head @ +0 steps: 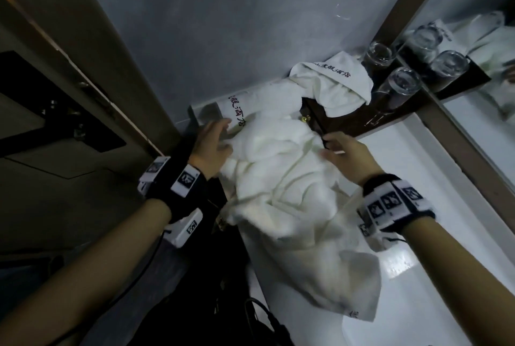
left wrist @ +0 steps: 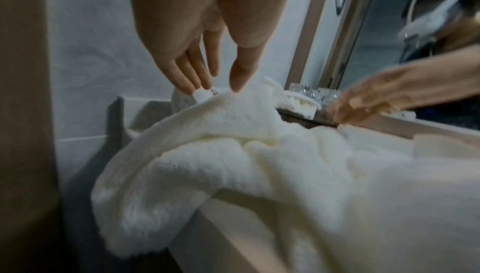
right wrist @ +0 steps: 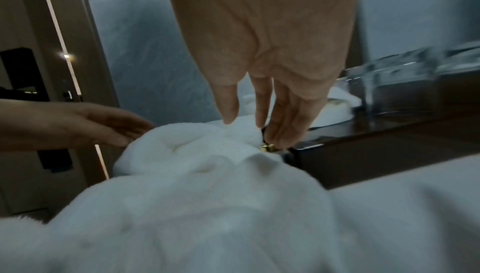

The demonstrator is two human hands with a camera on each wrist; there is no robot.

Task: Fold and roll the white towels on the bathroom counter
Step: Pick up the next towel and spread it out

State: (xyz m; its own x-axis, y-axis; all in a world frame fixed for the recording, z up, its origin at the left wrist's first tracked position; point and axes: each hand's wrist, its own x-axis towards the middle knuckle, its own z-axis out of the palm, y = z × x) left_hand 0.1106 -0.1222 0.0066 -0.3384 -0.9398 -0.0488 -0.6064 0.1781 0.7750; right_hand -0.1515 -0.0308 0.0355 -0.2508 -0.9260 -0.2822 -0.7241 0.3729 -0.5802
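Right now my left hand point(head: 211, 145) and right hand point(head: 344, 154) both hover with fingers relaxed, grasping nothing, over the crumpled white terry towel point(head: 281, 178) heaped at the white table's point(head: 446, 276) far left corner. It looks soft, limp and light; I'd pinch its hemmed corners and spread it.

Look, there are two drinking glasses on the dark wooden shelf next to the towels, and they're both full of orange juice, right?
Not quite. The two drinking glasses do stand on the dark wooden shelf beside the towels, but they are clear and empty, with no orange juice. The head view shows it.
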